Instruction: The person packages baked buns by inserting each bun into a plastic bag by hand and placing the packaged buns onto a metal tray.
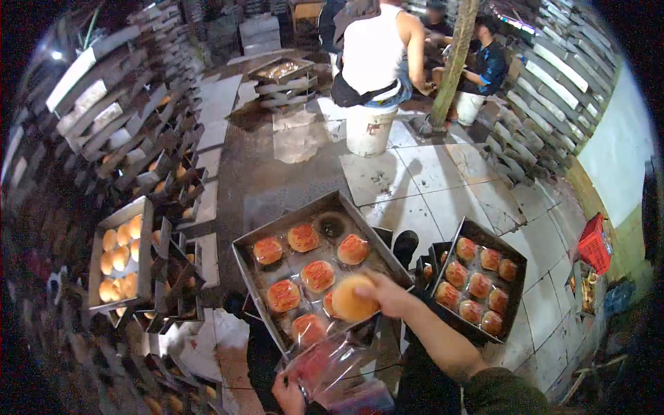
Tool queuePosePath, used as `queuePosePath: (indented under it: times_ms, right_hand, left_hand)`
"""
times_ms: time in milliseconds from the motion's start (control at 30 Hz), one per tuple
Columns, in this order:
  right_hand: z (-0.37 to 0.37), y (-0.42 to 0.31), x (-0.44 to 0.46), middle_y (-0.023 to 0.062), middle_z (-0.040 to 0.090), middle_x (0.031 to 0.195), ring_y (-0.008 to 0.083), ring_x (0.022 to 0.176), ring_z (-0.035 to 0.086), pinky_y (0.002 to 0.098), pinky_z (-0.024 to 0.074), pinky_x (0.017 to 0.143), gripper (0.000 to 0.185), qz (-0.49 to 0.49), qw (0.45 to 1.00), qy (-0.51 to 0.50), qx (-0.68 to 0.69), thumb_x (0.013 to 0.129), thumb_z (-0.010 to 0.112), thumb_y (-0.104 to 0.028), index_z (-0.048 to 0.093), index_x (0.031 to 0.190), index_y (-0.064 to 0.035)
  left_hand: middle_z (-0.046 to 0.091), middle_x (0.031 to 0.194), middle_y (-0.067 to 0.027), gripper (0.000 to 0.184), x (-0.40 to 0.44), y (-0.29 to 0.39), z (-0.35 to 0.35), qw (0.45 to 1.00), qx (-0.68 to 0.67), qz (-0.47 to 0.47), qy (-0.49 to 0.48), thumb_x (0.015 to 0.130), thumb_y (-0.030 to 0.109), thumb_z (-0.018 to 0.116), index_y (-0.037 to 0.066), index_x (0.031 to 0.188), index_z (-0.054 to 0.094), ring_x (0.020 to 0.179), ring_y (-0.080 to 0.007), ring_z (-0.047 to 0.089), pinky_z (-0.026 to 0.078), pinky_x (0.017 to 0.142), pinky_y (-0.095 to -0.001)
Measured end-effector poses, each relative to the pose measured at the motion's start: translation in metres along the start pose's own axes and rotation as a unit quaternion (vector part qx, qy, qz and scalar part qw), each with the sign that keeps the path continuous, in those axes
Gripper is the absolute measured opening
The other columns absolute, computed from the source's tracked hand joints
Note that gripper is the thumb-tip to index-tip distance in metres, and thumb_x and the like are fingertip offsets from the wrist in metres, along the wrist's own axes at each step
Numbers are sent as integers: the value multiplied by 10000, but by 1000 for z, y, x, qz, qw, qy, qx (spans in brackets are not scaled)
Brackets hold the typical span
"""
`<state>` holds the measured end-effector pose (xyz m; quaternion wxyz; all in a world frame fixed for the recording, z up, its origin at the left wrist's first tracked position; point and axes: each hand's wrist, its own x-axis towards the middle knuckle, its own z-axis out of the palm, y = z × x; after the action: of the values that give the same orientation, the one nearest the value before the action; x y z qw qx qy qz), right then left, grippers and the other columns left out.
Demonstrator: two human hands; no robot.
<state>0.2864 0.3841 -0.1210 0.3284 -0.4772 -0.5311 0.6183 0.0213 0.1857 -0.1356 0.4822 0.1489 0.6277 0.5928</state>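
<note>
My right hand (389,296) is closed on a round golden bun (354,300), blurred a little, above the lower right part of a dark metal tray (379,268). In that tray sit several baked buns (318,275) with red print on top, and a dark round spot shows near its far corner. Below the tray's near edge, my left hand (288,393) pinches a clear plastic bag (328,365) with red print. Part of the bag overlaps the nearest tray corner. Clear plastic (360,400) also lies beneath the bag.
To the right, another tray (515,304) holds several wrapped buns. On the left, a tray (145,259) of plain buns tops a stack, beside high piles of trays (111,117). A red basket (593,245) stands far right. People (373,52) sit on buckets ahead, near a post (453,69).
</note>
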Motion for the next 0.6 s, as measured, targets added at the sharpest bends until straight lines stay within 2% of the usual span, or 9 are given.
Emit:
queuePosePath:
  times_ms: [67, 200, 233, 300, 367, 467, 500, 533, 600]
  right_hand:
    - [35, -65, -76, 113, 519, 1123, 180, 1006, 517, 300, 431, 851, 514, 99, 989, -111, 23, 808, 618, -261, 404, 1192, 5]
    - [63, -51, -163, 146, 549, 1013, 189, 943, 541, 295, 460, 797, 625, 79, 985, -40, -148, 717, 701, -360, 416, 1107, 36]
    - [64, -53, -177, 146, 549, 1013, 189, 943, 541, 295, 460, 797, 625, 71, 986, -36, -149, 717, 701, -360, 416, 1107, 36]
    - [66, -62, -198, 135, 553, 983, 192, 904, 555, 305, 467, 772, 541, 2, 992, 101, 79, 707, 721, -284, 441, 1051, 24]
    - [88, -53, -211, 129, 557, 962, 193, 874, 561, 309, 471, 757, 524, -64, 980, 176, 63, 699, 727, -250, 444, 1048, 20]
    - [142, -73, -241, 145, 562, 997, 245, 866, 583, 327, 479, 756, 481, -147, 955, 244, -76, 701, 705, -176, 459, 1074, 3]
    - [157, -76, -254, 177, 544, 1072, 300, 957, 560, 360, 455, 820, 495, -96, 980, 131, -119, 709, 682, -168, 456, 1119, -6]
    - [173, -79, -267, 199, 474, 1185, 334, 1111, 462, 424, 394, 907, 471, -209, 968, 16, -141, 754, 630, -206, 462, 1156, -28]
    - [202, -91, -298, 166, 368, 1287, 297, 1132, 412, 387, 365, 897, 610, -339, 930, 10, -140, 833, 581, -232, 273, 1327, -47]
  left_hand:
    - [609, 792, -58, 134, -15, 14, 8, 958, 249, 110, -85, 807, 127, 590, 5, 864, 593, 651, -121, 549, 457, 629, -257]
    - [617, 818, -63, 99, -53, 50, 9, 913, 329, 128, -205, 790, 74, 569, -12, 829, 600, 726, -104, 547, 442, 669, -243]
    - [599, 768, -71, 182, -45, 44, -2, 902, 319, 238, -167, 781, 71, 576, -14, 942, 568, 723, -115, 540, 439, 683, -253]
    - [567, 796, -76, 327, -50, 47, -12, 923, 252, 290, -5, 788, 105, 588, 30, 1085, 476, 721, -155, 543, 451, 692, -298]
    - [560, 833, -77, 336, -87, 60, 0, 909, 240, 322, 114, 812, 134, 570, 49, 1114, 447, 732, -167, 545, 456, 696, -316]
    - [485, 1090, -89, 269, -184, 89, 23, 994, -103, 34, -21, 907, 275, 465, 44, 1042, 453, 998, -205, 484, 429, 829, -372]
    - [489, 1093, -87, 311, -171, 77, 17, 993, -101, 54, -28, 894, 300, 486, 61, 1088, 444, 1000, -205, 483, 432, 829, -377]
    - [493, 1096, -86, 360, -144, 54, 8, 992, -97, 69, -32, 882, 325, 506, 78, 1135, 435, 1002, -205, 483, 435, 829, -382]
    - [533, 975, -87, 315, -81, 38, -17, 922, -326, 8, -210, 859, 253, 502, 79, 1119, 456, 808, -193, 538, 451, 734, -344]
